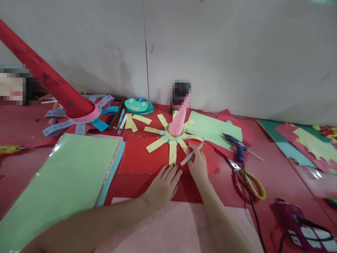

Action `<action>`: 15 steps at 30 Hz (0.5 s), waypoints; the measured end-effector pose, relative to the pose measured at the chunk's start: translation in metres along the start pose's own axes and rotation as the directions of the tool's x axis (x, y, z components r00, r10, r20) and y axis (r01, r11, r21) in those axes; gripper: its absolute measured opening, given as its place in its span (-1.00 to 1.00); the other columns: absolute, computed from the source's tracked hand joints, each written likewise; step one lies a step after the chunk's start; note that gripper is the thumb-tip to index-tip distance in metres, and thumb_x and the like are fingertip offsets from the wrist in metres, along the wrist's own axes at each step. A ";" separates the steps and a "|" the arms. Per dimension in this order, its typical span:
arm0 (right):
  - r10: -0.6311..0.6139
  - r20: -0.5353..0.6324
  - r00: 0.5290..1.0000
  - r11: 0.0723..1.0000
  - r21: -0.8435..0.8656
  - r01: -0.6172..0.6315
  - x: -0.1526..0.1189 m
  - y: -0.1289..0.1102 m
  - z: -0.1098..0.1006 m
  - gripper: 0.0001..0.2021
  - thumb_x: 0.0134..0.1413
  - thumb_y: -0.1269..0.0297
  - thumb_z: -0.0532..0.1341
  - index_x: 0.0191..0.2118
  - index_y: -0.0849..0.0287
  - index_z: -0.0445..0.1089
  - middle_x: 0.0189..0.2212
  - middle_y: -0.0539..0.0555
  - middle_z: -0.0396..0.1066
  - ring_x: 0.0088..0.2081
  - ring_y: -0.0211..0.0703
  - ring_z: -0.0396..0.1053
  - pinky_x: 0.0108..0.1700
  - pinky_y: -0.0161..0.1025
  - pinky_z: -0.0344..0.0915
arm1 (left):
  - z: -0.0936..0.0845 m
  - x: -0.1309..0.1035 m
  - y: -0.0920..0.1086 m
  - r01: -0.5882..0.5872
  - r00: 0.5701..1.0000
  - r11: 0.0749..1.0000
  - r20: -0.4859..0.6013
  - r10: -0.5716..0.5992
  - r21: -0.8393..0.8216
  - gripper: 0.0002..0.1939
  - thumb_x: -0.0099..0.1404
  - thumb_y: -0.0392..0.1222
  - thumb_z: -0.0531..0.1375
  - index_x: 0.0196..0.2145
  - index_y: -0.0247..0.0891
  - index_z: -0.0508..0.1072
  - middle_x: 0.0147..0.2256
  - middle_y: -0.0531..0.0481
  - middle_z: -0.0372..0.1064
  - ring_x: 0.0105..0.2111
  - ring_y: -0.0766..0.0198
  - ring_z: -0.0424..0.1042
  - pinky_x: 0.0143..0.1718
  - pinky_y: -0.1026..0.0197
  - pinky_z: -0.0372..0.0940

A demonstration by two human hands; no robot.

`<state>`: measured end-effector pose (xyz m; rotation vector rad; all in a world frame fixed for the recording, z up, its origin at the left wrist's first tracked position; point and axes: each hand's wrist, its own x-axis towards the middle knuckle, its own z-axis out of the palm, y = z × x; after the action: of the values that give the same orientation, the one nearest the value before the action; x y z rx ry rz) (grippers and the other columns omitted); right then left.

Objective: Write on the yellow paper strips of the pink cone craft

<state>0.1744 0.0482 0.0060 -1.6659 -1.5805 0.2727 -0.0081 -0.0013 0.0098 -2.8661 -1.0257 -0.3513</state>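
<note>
A pink paper cone (177, 123) stands upright on a red sheet (142, 160), ringed at its base by yellow paper strips (156, 144) spread outward like rays. Some strips carry faint handwriting. My left hand (163, 182) lies flat with fingers stretched, its fingertips at the end of the front strip. In my right hand (198, 162) is a white pen (186, 159), gripped at a slant beside the front right strips. Where the pen's tip touches is not clear.
A blue glue gun (238, 147) and scissors (259, 184) lie to the right, near a purple case (292, 218). Green paper sheets (79, 172) are stacked left. Behind them rises a red paper cone (50, 77). Green frog cutouts (138, 106) sit by the wall.
</note>
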 end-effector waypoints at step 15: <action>0.289 0.137 0.947 0.703 0.641 -0.308 -0.011 -0.038 -0.004 -0.62 0.20 -0.04 0.07 -0.27 0.17 0.42 -0.61 -0.02 0.41 -0.51 -0.18 0.41 -0.36 -0.22 0.37 | 0.005 -0.002 0.003 0.020 1.000 0.999 -0.018 -0.019 0.031 -0.59 0.47 -0.19 -0.10 0.16 -0.38 0.28 0.12 -0.19 0.32 0.16 0.11 0.25 0.16 0.05 0.08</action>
<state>0.1471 0.0326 0.0303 -1.3283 -1.0255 0.9179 -0.0064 -0.0040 0.0041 -2.8221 -1.0477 -0.3582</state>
